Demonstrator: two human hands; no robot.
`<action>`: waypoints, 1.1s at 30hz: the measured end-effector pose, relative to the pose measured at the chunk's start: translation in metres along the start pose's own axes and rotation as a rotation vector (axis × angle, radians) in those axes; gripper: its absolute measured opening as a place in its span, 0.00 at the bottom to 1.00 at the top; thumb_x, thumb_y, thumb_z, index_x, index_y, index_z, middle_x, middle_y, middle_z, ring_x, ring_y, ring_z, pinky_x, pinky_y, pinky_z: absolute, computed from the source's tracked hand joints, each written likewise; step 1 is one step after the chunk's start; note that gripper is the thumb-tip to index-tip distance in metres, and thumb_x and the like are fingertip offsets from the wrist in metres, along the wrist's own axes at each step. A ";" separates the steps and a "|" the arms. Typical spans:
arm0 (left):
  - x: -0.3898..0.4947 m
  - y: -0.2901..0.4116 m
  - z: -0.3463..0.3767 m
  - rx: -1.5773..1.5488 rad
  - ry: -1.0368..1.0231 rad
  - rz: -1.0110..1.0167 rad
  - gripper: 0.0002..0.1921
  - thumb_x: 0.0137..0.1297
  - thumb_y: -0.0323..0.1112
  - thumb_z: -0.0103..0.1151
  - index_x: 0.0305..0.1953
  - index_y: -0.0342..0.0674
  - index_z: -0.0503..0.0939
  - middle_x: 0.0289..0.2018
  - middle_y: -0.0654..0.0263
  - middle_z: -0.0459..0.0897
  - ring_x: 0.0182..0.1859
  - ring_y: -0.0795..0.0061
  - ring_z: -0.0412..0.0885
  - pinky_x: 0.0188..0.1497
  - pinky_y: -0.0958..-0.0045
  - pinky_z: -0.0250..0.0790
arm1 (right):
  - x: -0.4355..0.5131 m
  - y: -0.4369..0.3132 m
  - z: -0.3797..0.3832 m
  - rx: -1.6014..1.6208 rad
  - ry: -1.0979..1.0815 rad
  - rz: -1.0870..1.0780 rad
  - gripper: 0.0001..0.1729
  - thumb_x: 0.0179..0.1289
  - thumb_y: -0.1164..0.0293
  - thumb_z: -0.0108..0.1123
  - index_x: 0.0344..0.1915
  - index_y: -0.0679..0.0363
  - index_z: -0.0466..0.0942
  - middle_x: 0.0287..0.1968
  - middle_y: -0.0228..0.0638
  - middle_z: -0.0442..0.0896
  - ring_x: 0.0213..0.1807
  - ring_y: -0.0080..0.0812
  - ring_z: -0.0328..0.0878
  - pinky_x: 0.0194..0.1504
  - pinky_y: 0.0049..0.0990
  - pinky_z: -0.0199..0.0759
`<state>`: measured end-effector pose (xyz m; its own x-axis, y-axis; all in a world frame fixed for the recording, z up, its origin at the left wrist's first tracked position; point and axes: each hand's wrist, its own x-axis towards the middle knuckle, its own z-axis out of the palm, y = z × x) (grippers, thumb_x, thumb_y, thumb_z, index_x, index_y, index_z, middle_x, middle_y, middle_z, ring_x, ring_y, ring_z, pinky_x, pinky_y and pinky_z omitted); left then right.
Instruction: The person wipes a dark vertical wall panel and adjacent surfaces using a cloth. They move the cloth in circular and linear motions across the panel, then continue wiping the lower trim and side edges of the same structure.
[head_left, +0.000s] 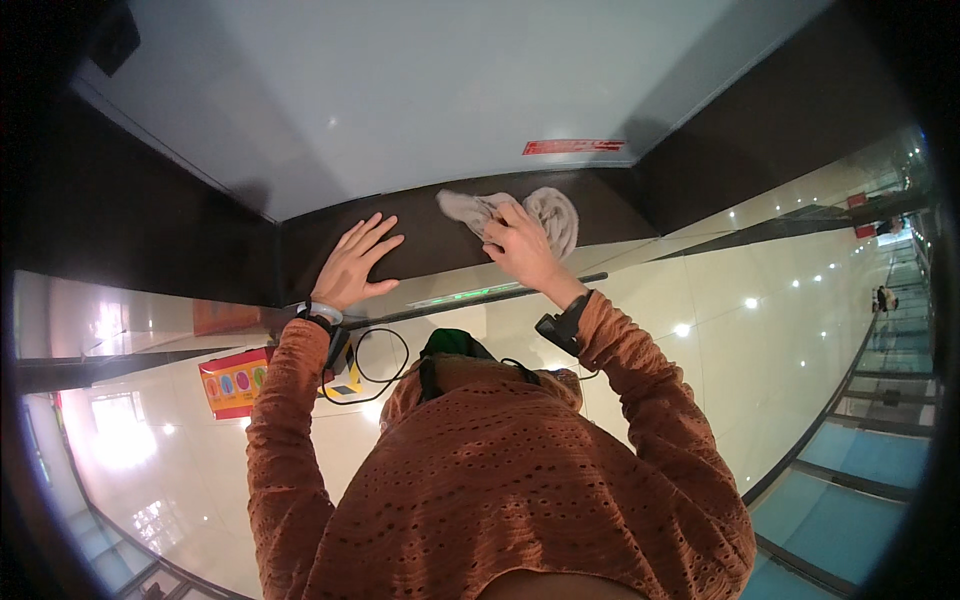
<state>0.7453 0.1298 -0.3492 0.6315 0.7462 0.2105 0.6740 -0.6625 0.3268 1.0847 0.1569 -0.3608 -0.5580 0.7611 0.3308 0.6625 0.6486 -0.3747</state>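
Observation:
My left hand (358, 261) lies palm down with fingers spread on the dark brown ledge (420, 251) bordering a pale grey panel (435, 82). Farther right on the same ledge, my right hand (523, 244) presses on a crumpled grey cloth (553, 217), its fingers bent into the fabric. Part of the cloth bunches to the right of the hand, and a loose end spreads to the left. A red sticker (574, 147) with writing is stuck on the panel just above the cloth.
Dark side borders (750, 120) flank the panel. Below the ledge are a dark rail (480, 301) and a shiny cream tiled floor (720, 337). A black cable (382, 330) loops by my left wrist, near a red and orange sign (234, 382). Glass panels (847, 457) line the right.

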 end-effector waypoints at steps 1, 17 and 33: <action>0.000 0.000 0.000 -0.008 -0.013 -0.008 0.36 0.54 0.44 0.70 0.65 0.47 0.73 0.73 0.62 0.62 0.75 0.56 0.57 0.77 0.53 0.51 | 0.002 -0.003 0.000 0.005 0.056 0.089 0.09 0.49 0.71 0.70 0.33 0.56 0.82 0.43 0.39 0.75 0.49 0.46 0.76 0.46 0.43 0.73; -0.002 -0.004 0.005 -0.023 -0.030 -0.008 0.37 0.54 0.44 0.70 0.67 0.47 0.71 0.74 0.63 0.61 0.77 0.57 0.55 0.78 0.50 0.48 | 0.023 0.000 -0.003 -0.004 -0.126 0.205 0.08 0.49 0.74 0.68 0.31 0.61 0.81 0.41 0.47 0.77 0.45 0.52 0.79 0.46 0.45 0.75; -0.003 -0.005 0.006 -0.016 -0.017 -0.006 0.37 0.53 0.43 0.70 0.66 0.47 0.71 0.74 0.63 0.61 0.76 0.57 0.55 0.78 0.51 0.48 | 0.031 -0.006 -0.003 -0.121 -0.121 0.152 0.06 0.49 0.76 0.66 0.30 0.63 0.82 0.45 0.53 0.78 0.45 0.55 0.80 0.44 0.46 0.77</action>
<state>0.7423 0.1307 -0.3574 0.6342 0.7489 0.1924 0.6717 -0.6568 0.3425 1.0653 0.1767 -0.3458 -0.4983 0.8503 0.1694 0.7944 0.5261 -0.3034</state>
